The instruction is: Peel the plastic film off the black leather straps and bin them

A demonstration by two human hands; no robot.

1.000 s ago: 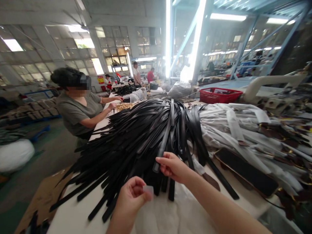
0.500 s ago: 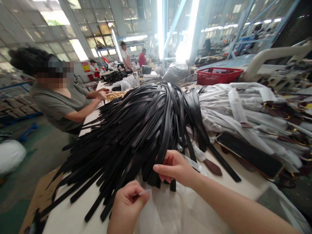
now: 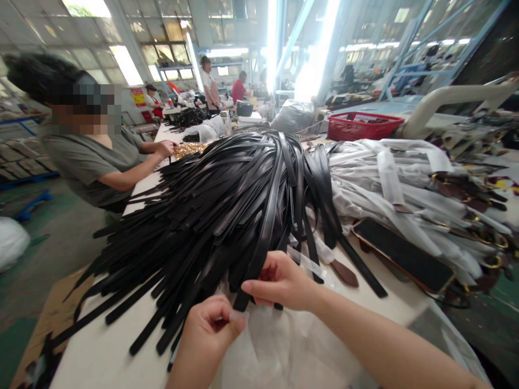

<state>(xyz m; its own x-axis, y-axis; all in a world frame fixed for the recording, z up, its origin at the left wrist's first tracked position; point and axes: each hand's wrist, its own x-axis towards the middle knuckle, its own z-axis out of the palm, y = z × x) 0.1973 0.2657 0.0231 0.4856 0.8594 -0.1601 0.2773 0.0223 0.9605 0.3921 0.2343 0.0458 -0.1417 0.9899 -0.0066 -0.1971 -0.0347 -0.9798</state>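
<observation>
A big heap of black belt straps fans out over the white table. My right hand pinches the end of one black strap at the near edge of the heap. Just below it, my left hand holds the edge of a clear plastic sleeve, thumb and fingers closed on it. The strap's tip sits right at the sleeve's mouth, between my two hands.
Belts wrapped in white sleeves pile up on the right, next to a black tray. A red basket stands behind. A co-worker in a grey shirt works at the table's left side; more people stand far back.
My right hand has drawn the strap's end down toward me. My left hand's plastic sleeve edge now meets the strap tip. The camera has tilted slightly lower.
</observation>
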